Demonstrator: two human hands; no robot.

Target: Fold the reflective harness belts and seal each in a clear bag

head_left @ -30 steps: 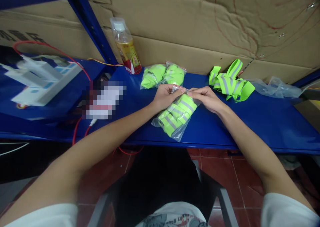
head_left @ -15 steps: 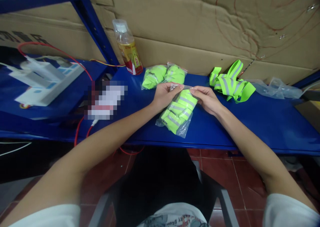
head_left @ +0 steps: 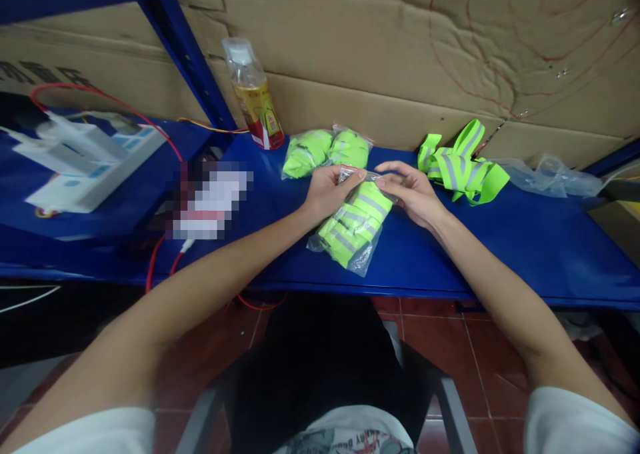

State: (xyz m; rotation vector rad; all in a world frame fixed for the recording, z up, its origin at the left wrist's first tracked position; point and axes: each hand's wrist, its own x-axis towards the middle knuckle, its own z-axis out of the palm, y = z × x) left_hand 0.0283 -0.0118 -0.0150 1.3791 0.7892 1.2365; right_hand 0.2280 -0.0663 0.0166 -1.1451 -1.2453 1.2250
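A clear zip-lock bag [head_left: 365,261] lies tilted near the table's front edge, with a folded neon yellow-green strap [head_left: 356,222] with grey reflective stripes inside. My left hand [head_left: 327,191] pinches its upper left corner, thumb on top. At the upper right corner is my right hand [head_left: 413,194], its thumb on the plastic and its index finger raised off it; the other fingers are partly hidden. Just behind my left hand sit two similar filled bags, a left one [head_left: 306,154] and a right one [head_left: 349,149]. A loose reflective strap [head_left: 457,164] lies beyond my right hand.
A drink bottle [head_left: 257,104] stands against the cardboard [head_left: 325,54] at the back. On the left are a white power strip [head_left: 95,174] with plugs, a red cable [head_left: 150,117] and a blurred-out object [head_left: 213,201]. Crumpled clear plastic [head_left: 555,177] lies at the right.
My right index finger has lifted away from the bag's top edge, while the thumb stays on it. My left hand keeps its pinch. The view has shifted slightly.
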